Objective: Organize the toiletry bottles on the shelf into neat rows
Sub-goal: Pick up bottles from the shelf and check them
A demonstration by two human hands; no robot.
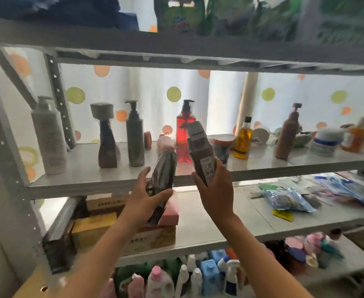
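We held a dark bottle (162, 171) in the left hand (146, 196) and a brown bottle (201, 155) in the right hand (216, 190), each grip wrapped mid-body; both looked rigid, probably slick.

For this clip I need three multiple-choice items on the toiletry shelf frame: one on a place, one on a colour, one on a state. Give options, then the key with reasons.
1. Where does the white pump bottle stand?
A. far left of the shelf
B. far right of it
C. on the floor

2. What colour is the see-through pump bottle at mid-shelf?
A. blue
B. red
C. green

3. What is the left hand doing?
A. hanging idle
B. pressing a pump
C. gripping a dark bottle

Key: 1 A, it stands beside the left post; 2 B, its liquid glows red against the curtain; 3 C, its fingers and thumb wrap the dark bottle, while the right hand holds a brown bottle.
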